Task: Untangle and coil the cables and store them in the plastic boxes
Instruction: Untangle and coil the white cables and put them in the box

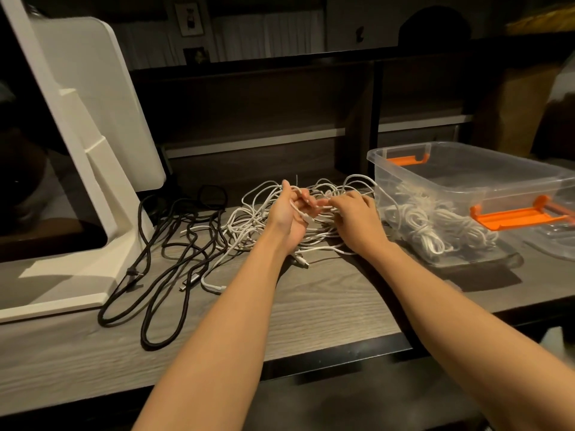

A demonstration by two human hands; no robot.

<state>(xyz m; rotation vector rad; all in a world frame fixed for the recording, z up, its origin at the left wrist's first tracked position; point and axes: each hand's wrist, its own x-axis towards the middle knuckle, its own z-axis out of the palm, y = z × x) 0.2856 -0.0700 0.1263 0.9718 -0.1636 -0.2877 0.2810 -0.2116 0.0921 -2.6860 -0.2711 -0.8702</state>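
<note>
Grey wood-grain desk (326,306) runs under everything. Large white monitor stand (93,181) sits well to the left of the fingers, its base flat on the desk. Clear plastic box (466,188) with orange latches stands just right of the right-hand fingers; coiled white cables (435,225) show through its wall. A clear lid (557,241) lies beyond the box, partly cut off by the frame edge.

Black cables (174,244) sprawl loose on the desk, left of the fingers, looping toward the near edge. Tangle of white cables (258,213) lies directly under and around both hands, between the black cables and the box.

Left hand (289,216) raised, palm turned inward, fingers curled around several white strands. Right hand (357,219) palm down, fingertips pinching strands just beside the left fingers. A white USB plug (303,262) hangs below the left wrist, touching the desk.
</note>
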